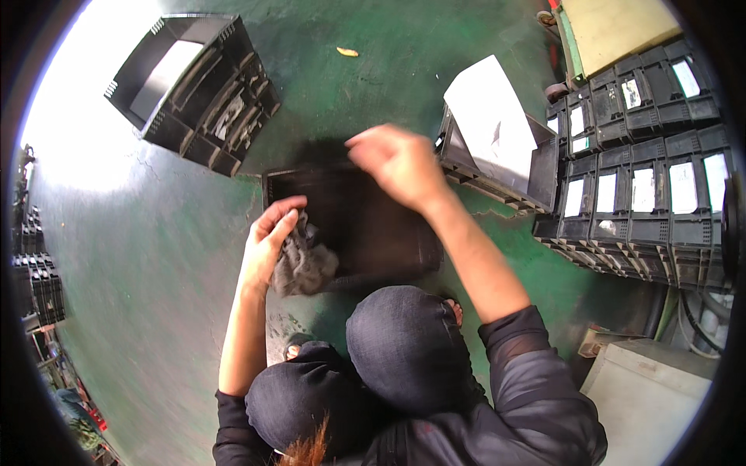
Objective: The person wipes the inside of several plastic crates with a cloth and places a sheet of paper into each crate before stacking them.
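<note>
In front of my knees a black plastic crate [373, 268] sits on the green floor, its inside dark and blurred. My left hand [272, 229] is at the crate's left side, thumb and fingers closed on a crumpled grey rag [303, 264] that hangs down over the near left rim. My right hand [396, 163] is above the crate's far right part, its fingers pointing left. Motion smears those fingers, so I cannot make out whether they hold anything.
Stacked black crates [210, 93] stand at the far left. A black bin [544, 167] with white sheets [493, 116] is beyond my right hand. Rows of labelled black crates [645, 186] line the right side. A yellow scrap [347, 52] lies on the far floor.
</note>
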Tool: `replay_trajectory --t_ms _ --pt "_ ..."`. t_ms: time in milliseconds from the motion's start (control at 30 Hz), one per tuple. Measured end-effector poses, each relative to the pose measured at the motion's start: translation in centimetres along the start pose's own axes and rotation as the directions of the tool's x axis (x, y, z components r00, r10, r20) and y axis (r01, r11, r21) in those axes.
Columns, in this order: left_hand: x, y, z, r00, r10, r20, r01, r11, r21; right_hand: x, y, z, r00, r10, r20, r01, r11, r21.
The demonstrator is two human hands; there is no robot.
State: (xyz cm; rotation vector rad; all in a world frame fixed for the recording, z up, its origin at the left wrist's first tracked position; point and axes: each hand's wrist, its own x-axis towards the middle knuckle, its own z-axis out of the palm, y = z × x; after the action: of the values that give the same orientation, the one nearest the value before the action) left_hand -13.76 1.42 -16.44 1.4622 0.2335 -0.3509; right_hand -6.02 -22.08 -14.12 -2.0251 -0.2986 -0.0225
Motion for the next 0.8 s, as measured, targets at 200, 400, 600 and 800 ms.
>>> replay_trajectory --t_ms 200,400,600,800 --pt "-1.6 0.2 1.3 0.995 -0.102 -0.025 0.098 0.987 -0.126 1.5 18.4 -9.1 0.634 0.487 -0.601 -0.765 0.283 -0.578" --pt "-2.8 -0.7 0.8 0.992 -0.099 -0.073 0.096 0.994 -0.044 0.7 22.6 -10.7 0.776 0.331 -0.537 -0.629 0.465 -0.623" --pt "-2.7 -1.2 1.2 0.994 -0.099 -0.042 0.091 0.981 -0.170 -1.1 21.0 -12.8 0.934 0.192 -0.300 -0.352 0.627 -0.695" --pt "-2.9 -1.2 1.1 0.997 -0.075 -0.015 0.073 0.994 -0.087 -0.7 24.3 -11.6 0.940 0.205 -0.273 -0.336 0.697 -0.634"
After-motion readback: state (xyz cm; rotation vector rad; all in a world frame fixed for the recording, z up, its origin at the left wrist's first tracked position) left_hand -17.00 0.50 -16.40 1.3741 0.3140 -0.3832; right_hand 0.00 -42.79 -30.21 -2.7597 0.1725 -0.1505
